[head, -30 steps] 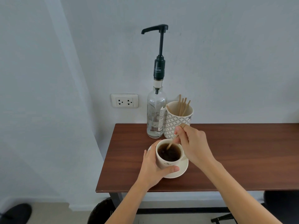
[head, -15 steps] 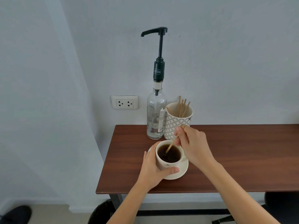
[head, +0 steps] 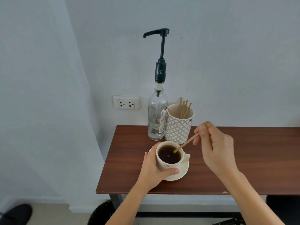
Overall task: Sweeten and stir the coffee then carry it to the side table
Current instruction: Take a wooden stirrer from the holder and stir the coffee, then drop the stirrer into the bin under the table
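Note:
A cream coffee cup (head: 165,166) full of dark coffee (head: 168,156) stands on a cream saucer (head: 181,172) near the left end of the brown table (head: 243,159). My left hand (head: 152,169) wraps the cup's left side and front. My right hand (head: 214,146) is to the right of the cup and pinches a wooden stir stick (head: 186,142). The stick slants down to the left, its tip at the coffee's surface by the cup's right rim. A clear syrup bottle (head: 156,117) with a tall black pump (head: 160,51) stands behind the cup.
A patterned cup (head: 178,127) holding several spare wooden sticks stands right of the bottle, against the wall. A wall socket (head: 126,102) sits left of the bottle. A dark round bin (head: 102,213) is under the table's left end. A black shoe (head: 16,213) is at bottom left.
My right hand has drawn back to the right and up, away from the cup, and the stick now slants lower with its tip at the right rim. My left hand keeps its hold.

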